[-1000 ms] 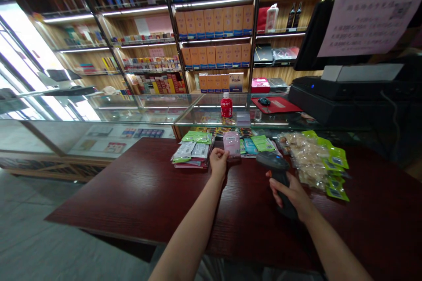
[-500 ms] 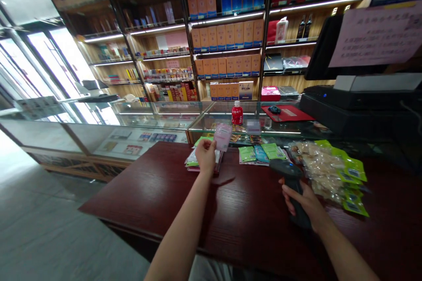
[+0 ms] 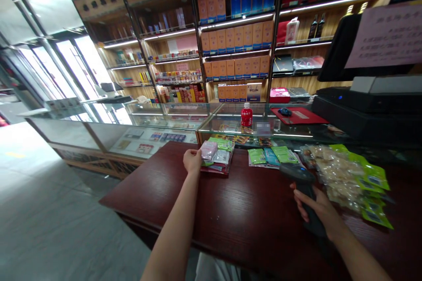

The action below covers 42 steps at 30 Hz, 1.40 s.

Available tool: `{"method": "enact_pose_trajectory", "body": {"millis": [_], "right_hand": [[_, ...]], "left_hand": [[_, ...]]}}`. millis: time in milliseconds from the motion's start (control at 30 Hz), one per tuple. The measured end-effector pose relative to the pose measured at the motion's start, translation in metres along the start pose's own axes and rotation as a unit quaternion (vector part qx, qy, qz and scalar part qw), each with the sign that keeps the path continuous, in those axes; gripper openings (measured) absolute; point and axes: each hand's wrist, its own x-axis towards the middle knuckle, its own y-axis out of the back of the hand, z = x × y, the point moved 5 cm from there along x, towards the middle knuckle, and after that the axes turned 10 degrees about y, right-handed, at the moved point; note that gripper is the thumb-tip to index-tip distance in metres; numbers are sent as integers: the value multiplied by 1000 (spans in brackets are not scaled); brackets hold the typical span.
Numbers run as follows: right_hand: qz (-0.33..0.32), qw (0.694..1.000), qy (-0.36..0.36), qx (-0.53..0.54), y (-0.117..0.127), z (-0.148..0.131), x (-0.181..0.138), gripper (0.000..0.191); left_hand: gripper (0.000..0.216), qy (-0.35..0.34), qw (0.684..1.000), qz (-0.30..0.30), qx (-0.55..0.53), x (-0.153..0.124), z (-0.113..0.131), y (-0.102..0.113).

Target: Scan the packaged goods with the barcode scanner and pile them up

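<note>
My left hand (image 3: 192, 160) pinches the edge of a small pink packet (image 3: 209, 150), which lies over the left side of a pile of packets (image 3: 223, 157) in green, white and red. My right hand (image 3: 318, 210) is wrapped round the handle of a black barcode scanner (image 3: 298, 173), held above the dark red table (image 3: 237, 210). Just beyond the scanner, green and teal packets (image 3: 271, 155) lie on a second pile. Clear bags of pale food with green labels (image 3: 346, 178) are heaped to the right of it.
Behind the table runs a glass display counter (image 3: 158, 118), with a red bottle (image 3: 246, 115) standing on it. A computer mouse (image 3: 285, 112) rests on a red mat (image 3: 306, 116). At the right are a monitor (image 3: 336, 48) and a black machine (image 3: 343, 105). Shelves of orange boxes (image 3: 235, 68) line the wall.
My left hand has brought the raised pink packet down and left onto the pile. My right hand still holds the scanner. The whole view has shifted, with things now farther right.
</note>
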Motion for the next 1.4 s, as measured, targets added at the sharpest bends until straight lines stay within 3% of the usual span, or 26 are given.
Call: {"method": "enact_pose_trajectory", "body": {"millis": [167, 267, 433, 600, 733, 900, 1000, 1100, 1233, 1400], "right_hand": [[-2, 1000, 2, -1, 0, 0, -1, 50], [-5, 1000, 0, 0, -1, -1, -2, 49], [-6, 1000, -6, 1, -2, -2, -2, 49], [-5, 1000, -10, 11, -2, -3, -1, 48], [-5, 999, -7, 33, -2, -5, 1, 47], [0, 999, -9, 48, 0, -8, 3, 45], [7, 999, -9, 51, 0, -10, 4, 45], [15, 998, -8, 52, 0, -12, 4, 46], [12, 998, -8, 58, -2, -14, 4, 45], [2, 998, -13, 64, -3, -16, 4, 43]], "left_hand": [[17, -5, 997, -12, 82, -8, -4, 0], [19, -47, 993, 6, 112, -19, 0, 2], [20, -141, 977, 42, 155, -40, 19, 5], [18, -208, 969, 57, 118, -59, 47, 0], [16, -294, 953, 28, 68, -88, 78, -21], [13, -364, 926, -88, 45, -134, 96, -72], [12, -340, 924, -161, 71, -150, 86, -107], [14, -247, 944, -191, 107, -151, 66, -132], [20, -142, 960, -181, 157, -147, 54, -146], [30, -76, 953, -176, 233, -149, 63, -154]]}}
